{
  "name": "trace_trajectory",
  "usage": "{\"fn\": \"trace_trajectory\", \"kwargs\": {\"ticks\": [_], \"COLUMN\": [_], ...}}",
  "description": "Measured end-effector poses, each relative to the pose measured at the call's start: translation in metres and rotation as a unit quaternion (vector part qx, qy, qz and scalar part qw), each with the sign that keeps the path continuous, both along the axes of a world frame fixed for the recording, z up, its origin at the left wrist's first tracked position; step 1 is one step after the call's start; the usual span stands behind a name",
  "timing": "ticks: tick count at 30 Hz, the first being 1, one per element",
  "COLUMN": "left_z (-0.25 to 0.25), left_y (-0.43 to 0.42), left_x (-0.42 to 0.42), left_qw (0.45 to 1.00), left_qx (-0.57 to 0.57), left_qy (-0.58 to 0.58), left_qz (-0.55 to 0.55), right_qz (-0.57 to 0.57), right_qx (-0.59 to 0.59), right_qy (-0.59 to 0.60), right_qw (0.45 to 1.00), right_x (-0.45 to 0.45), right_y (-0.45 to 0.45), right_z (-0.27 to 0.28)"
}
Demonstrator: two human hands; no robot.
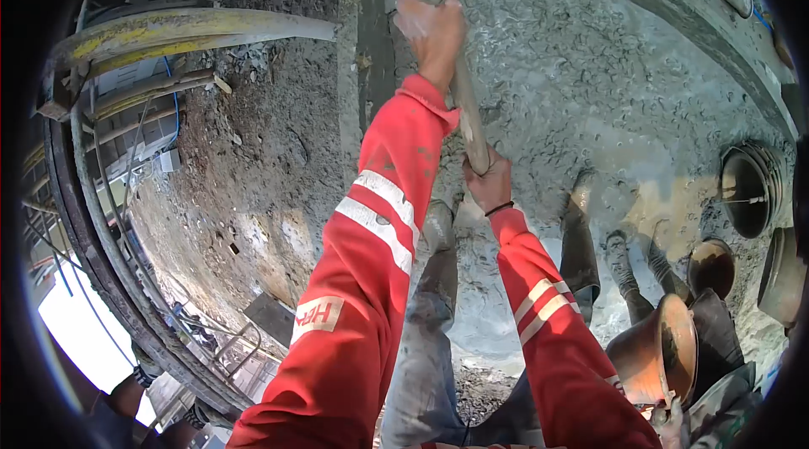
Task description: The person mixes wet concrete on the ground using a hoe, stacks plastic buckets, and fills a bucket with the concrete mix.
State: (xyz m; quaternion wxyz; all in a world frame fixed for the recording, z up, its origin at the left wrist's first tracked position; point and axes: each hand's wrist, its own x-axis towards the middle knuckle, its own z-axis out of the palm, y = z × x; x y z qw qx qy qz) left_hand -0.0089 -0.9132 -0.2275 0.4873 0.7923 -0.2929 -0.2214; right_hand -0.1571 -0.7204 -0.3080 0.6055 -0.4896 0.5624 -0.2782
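Wooden handle (468, 108): left hand (431, 26) clenched round it farther out, right hand (490, 186) clenched round it nearer in.

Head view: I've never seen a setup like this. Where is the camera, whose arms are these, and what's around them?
There is no machine here. A camera worn on a person's head looks down, so the red sleeves are the wearer's own. The left hand and the right hand grip one wooden pole; its far end is out of view. Beyond lies wet, grey, concrete-like material. At lower right is an orange-brown bucket, and above it another person's boots.
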Motion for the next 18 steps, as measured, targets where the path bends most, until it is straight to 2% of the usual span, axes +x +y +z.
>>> {"fn": "trace_trajectory", "kwargs": {"ticks": [2,3,4,5,7,13,15,18], "left_z": [-0.052,-0.086,-0.099,-0.107,-0.102,-0.079,-0.081,-0.057], "left_y": [-0.014,-0.014,-0.016,-0.024,-0.036,-0.051,-0.046,-0.026], "left_x": [-0.013,-0.020,-0.029,-0.032,-0.032,-0.024,-0.031,-0.063], "left_qw": [0.999,0.991,0.974,0.973,0.959,0.942,0.950,0.957], "left_qx": [0.028,0.119,0.208,0.213,0.275,0.334,0.310,0.278], "left_qy": [-0.021,-0.054,-0.086,-0.091,-0.054,-0.027,-0.032,-0.080], "left_qz": [0.007,0.014,0.021,0.025,0.048,0.031,0.022,-0.002], "right_qz": [0.003,0.009,0.012,0.009,-0.003,0.005,0.003,-0.019], "right_qx": [0.022,0.033,0.039,0.054,0.066,0.109,0.126,0.165], "right_qy": [0.011,0.020,0.019,0.035,0.025,0.064,0.047,0.021], "right_qw": [1.000,0.999,0.999,0.998,0.998,0.992,0.991,0.986], "right_x": [-0.012,-0.019,-0.028,-0.033,-0.032,-0.044,-0.052,-0.061], "right_y": [0.003,0.004,0.002,-0.001,-0.002,-0.017,-0.024,-0.003], "right_z": [-0.028,-0.036,-0.040,-0.040,-0.033,0.030,0.058,0.083]}}
